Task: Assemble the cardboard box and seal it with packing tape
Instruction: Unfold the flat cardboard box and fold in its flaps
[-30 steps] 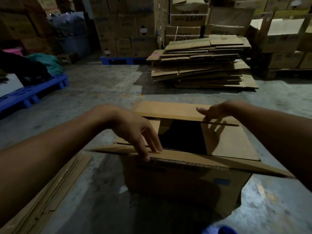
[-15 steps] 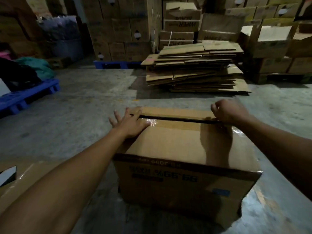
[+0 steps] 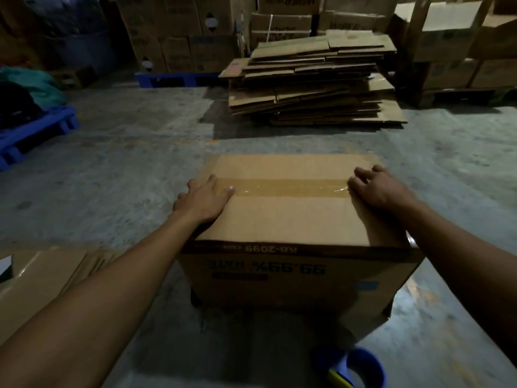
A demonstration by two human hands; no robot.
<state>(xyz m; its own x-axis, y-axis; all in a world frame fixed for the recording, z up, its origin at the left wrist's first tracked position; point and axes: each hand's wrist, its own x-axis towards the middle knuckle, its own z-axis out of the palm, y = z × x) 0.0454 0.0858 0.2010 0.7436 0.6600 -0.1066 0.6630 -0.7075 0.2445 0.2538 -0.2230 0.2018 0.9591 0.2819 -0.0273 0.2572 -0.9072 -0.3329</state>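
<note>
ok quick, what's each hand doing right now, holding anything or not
Left hand: open, palm flat on the box top at the tape strip, holding nothing.
Right hand: open, fingers pressing the strip's other end, holding nothing.

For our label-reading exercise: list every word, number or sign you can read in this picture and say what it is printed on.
"KB-2099", upside down, on the dark band of the cardboard box under both hands.
"99.99%", upside down, on that box's near side; the word beside it is blurred.
"WIPER", upside down, on a stacked carton at the back.
Round marks on the far cartons show no legible text.
</note>
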